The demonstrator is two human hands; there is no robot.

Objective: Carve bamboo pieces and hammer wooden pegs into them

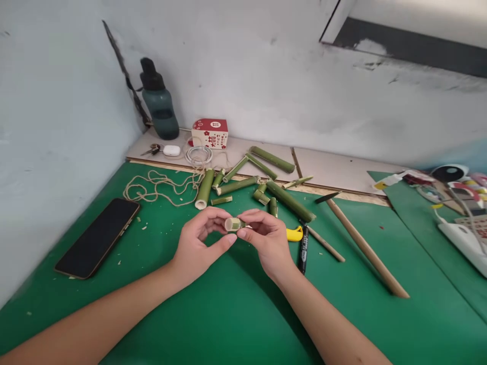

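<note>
A short piece of bamboo (233, 224), green with a pale cut end, is held between both hands above the green table mat (213, 314). My left hand (201, 235) is closed round its left side, thumb below and fingers behind. From the right, my right hand (266, 241) pinches its other end between thumb and fingers. The fingers partly hide that end. Just beyond the right hand lie a yellow-handled tool (294, 233) and a black marker (303, 251). Behind the hands are several cut bamboo pieces, among them a thick tube (205, 190) and a long one (291, 202).
A phone (98, 238) lies at left, near tangled twine (160, 187). At right rest a wooden-handled tool (367, 248) and a thin stick (326, 244). A bottle (161, 106) and a red-and-white box (210, 134) stand by the wall. A white power strip (464, 243) is far right.
</note>
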